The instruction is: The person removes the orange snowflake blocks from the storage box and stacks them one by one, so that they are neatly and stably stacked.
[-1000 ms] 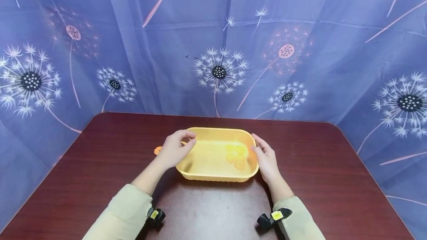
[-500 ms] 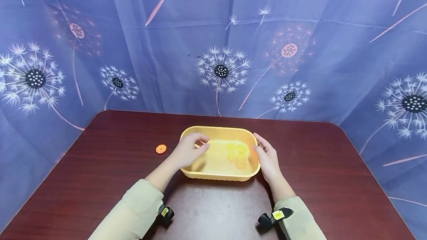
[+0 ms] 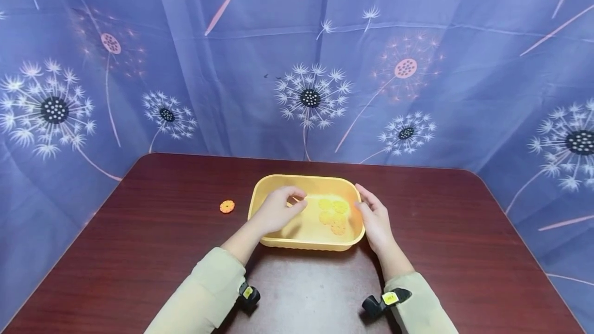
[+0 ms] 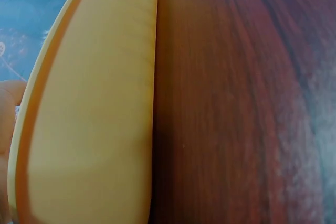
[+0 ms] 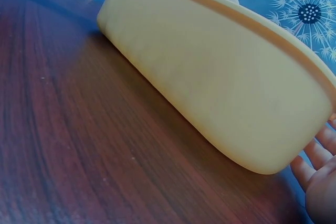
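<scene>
A yellow plastic basin (image 3: 306,244) stands on the table, seen from outside in both wrist views. Several yellow and orange scalloped discs (image 3: 337,227) lie together in its right half. My left hand (image 3: 277,211) reaches over the left part of the basin, thumb and index finger curved toward each other with a small gap at the tips. Whether it holds anything is hidden. At the right end my right hand (image 3: 377,220) holds the basin, thumb at the rim and fingers (image 5: 317,153) along the outer wall. One orange disc (image 3: 227,206) lies on the table left of the basin.
The dark red wooden table (image 3: 464,241) extends around the basin. A blue curtain (image 3: 223,92) with dandelion prints hangs behind the table and along both sides. Each sleeve carries a black strap with a small camera (image 3: 249,294).
My left hand has moved right, further over the basin toward the discs. The orange disc on the table has come into full view. The right hand stays at the basin's right end.
</scene>
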`<state>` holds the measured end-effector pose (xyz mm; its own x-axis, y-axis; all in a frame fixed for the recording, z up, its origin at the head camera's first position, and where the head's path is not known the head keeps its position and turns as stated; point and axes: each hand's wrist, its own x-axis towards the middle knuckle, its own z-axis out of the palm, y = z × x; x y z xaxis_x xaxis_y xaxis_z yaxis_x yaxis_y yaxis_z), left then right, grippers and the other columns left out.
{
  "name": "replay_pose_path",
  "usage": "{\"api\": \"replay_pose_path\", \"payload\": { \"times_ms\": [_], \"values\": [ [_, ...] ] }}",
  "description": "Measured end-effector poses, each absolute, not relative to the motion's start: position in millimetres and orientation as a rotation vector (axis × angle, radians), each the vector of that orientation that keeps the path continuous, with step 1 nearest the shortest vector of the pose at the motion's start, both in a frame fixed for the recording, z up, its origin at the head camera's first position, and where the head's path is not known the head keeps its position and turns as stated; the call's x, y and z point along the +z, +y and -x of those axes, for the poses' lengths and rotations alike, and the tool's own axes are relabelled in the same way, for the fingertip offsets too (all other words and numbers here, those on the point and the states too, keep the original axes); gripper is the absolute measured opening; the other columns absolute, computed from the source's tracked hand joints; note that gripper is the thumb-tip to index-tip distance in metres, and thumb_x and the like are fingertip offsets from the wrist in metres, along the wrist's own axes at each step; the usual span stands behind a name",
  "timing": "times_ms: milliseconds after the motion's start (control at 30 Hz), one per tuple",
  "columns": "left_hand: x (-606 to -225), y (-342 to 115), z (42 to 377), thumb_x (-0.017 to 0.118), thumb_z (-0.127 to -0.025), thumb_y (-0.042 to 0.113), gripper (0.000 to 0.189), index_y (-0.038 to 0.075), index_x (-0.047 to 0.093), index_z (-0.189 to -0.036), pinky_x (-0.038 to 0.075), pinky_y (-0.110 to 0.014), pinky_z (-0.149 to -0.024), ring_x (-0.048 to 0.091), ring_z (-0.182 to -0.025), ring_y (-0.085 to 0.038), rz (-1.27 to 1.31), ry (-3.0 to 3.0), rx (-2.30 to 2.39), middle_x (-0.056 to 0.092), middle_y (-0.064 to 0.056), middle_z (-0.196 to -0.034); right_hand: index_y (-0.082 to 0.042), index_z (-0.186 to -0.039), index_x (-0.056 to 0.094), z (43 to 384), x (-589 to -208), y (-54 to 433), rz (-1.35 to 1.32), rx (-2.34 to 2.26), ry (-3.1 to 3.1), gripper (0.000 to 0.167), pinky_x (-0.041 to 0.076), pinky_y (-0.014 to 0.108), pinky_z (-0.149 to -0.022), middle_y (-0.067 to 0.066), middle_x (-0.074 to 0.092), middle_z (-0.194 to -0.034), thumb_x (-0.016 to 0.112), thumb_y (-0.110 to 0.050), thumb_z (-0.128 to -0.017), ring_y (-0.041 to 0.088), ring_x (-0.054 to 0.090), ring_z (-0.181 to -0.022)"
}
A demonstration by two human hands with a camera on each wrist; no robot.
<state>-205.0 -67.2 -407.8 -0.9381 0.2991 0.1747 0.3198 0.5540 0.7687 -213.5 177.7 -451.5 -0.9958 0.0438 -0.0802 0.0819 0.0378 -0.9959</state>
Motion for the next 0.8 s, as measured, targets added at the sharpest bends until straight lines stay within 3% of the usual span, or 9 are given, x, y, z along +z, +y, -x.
{"api": "replay_pose_path", "payload": {
  "times_ms": [533, 800],
  "values": [
    [-410, -43, 215, 0.064, -0.088, 0.02, 0.031, 0.002, 0.064, -0.112, 0.051, -0.028, -0.08, 0.063, -0.092, -0.02, 0.621, -2.841, -1.395, 0.066, -0.009, -0.109, -0.013, -0.141, 0.045, 214, -450, 178, -0.14, -2.147, 2.27, 0.048, 0.047, 0.014, -0.087, 0.008, 0.045, -0.144, 0.047, -0.007, -0.093, 0.017, 0.044, -0.128],
    [-416, -31, 223, 0.067, -0.085, 0.012, 0.029, 0.001, 0.063, -0.112, 0.051, -0.025, -0.08, 0.064, -0.09, -0.02, 0.727, -2.857, -1.422, 0.066, -0.011, -0.106, -0.011, -0.14, 0.046, 213, -447, 177, -0.13, -2.176, 2.226, 0.048, 0.048, 0.012, -0.083, 0.012, 0.045, -0.143, 0.047, -0.005, -0.092, 0.021, 0.046, -0.126]
  ]
}}
